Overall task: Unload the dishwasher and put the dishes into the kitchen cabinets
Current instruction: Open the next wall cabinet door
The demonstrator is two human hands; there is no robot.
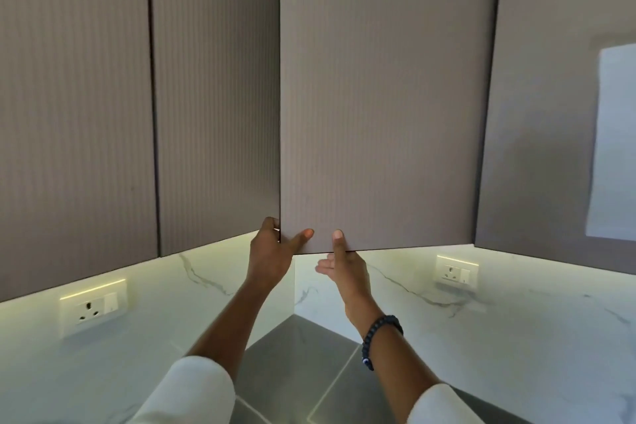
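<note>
- Hands reach up to the bottom edge of a ribbed grey-brown cabinet door (382, 96) in a corner run of wall cupboards, seen from below by the head camera.
- The left hand (272, 251) grips the door's lower left corner: thumb flat on the front face, fingers curled round the edge behind it.
- The right hand (339, 263) holds the same bottom edge a little to the right, thumb pressed up against the front and the other fingers tucked under and behind the panel; how far they curl cannot be told.
- That door stands slightly proud of the neighbouring door (216, 96) to its left, a thin dark gap showing along the shared edge.
- A dark beaded bracelet (378, 337) circles the right wrist; white sleeves (192, 392) cover both forearms near the frame's foot.
- White marble-look backsplash (516, 320), lit from under the cupboards, carries one wall socket (92, 306) at left and another socket (457, 273) at right.
- Grey countertop (292, 354) fills the corner between the two forearms.
- No dishes or dishwasher appear in view.
</note>
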